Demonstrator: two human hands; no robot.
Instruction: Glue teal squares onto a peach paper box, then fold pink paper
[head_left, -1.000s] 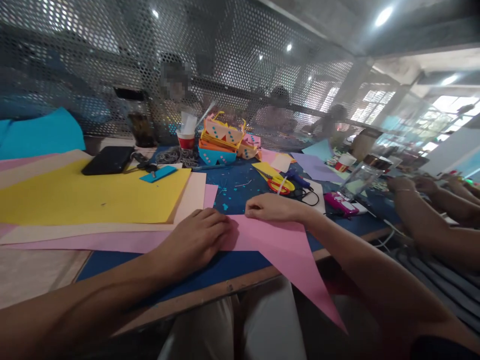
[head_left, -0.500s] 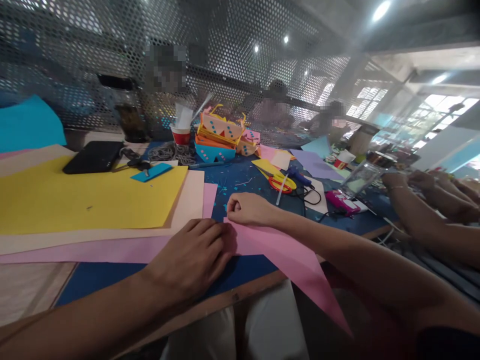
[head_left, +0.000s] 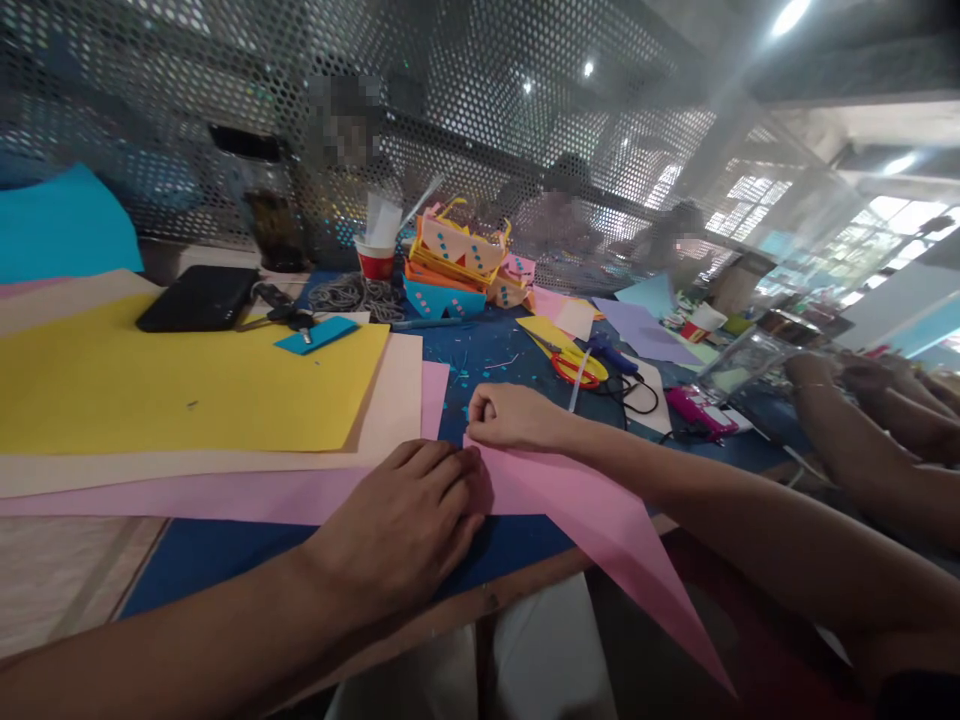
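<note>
A pink paper sheet (head_left: 600, 505) lies along the table's near edge, its pointed right end hanging over the side. My left hand (head_left: 409, 515) is palm down on it, fingers bent and close together with the tips at the paper. Just beyond and to the right, my right hand (head_left: 510, 415) is closed in a loose fist at the sheet's upper corner, thumb and forefinger curled together. Both hands nearly touch. The fingertips' exact grip on the paper is partly hidden.
Yellow paper (head_left: 285, 390) and cream paper (head_left: 401, 400) lie at left, with a black phone (head_left: 199, 298) and keys (head_left: 281, 308). Beyond are paper crowns (head_left: 457, 250), a red cup (head_left: 375, 258), scissors (head_left: 581, 368) and a blue glue gun (head_left: 611, 352). Other people's arms (head_left: 862, 430) reach in at right.
Both hands hold the same pose on the pink paper. The whole view has shifted slightly, so things appear a little further right.
</note>
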